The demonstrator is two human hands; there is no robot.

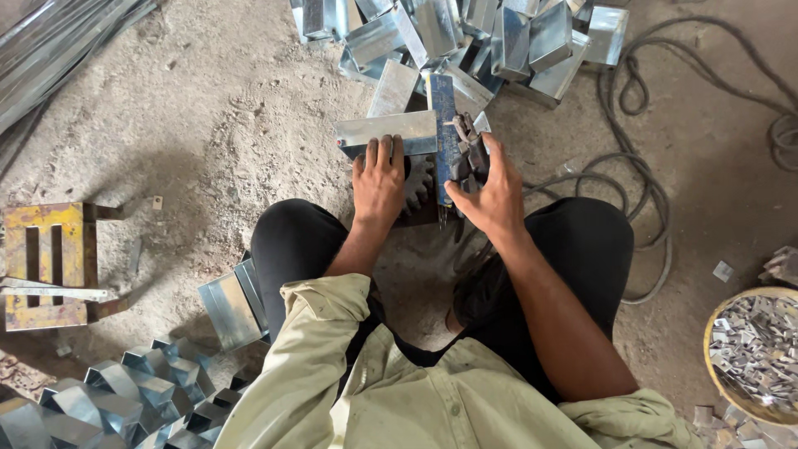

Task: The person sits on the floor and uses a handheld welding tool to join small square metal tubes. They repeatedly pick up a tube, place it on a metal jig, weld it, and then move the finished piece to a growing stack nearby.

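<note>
Soft daylight, sharp focus, mild metal glare

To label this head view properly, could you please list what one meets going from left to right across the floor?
Yellow metal stand → folded sheet-metal pieces → left hand on a flat metal strip → right hand on a hand tool → grey cable → basket of small metal scraps.

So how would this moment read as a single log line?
left hand: flat on metal sheet piece | right hand: gripping snips | blue bar: between hands | metal pile: ahead
</note>
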